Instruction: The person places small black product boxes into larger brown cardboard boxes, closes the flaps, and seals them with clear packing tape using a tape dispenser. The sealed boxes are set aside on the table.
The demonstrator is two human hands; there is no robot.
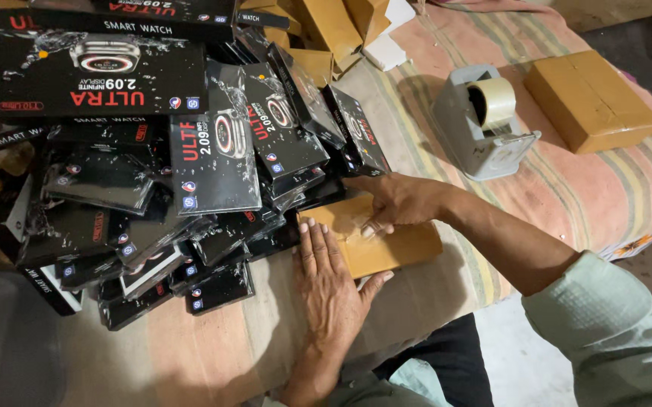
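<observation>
Pressing brown parcel (375,237) — both hands

- The left hand (333,283) lies flat on the cloth-covered table (213,350), its thumb against the near edge of the wrapped parcel (375,237).
- The right hand (397,202) rests on top of that parcel — just beyond the left hand.
- The heap of flat boxes (190,173) lies left of both hands, touching the parcel.
- The tape dispenser (484,120) stands beyond the right hand; a second parcel (589,98) lies to its right — well apart from both hands.
</observation>
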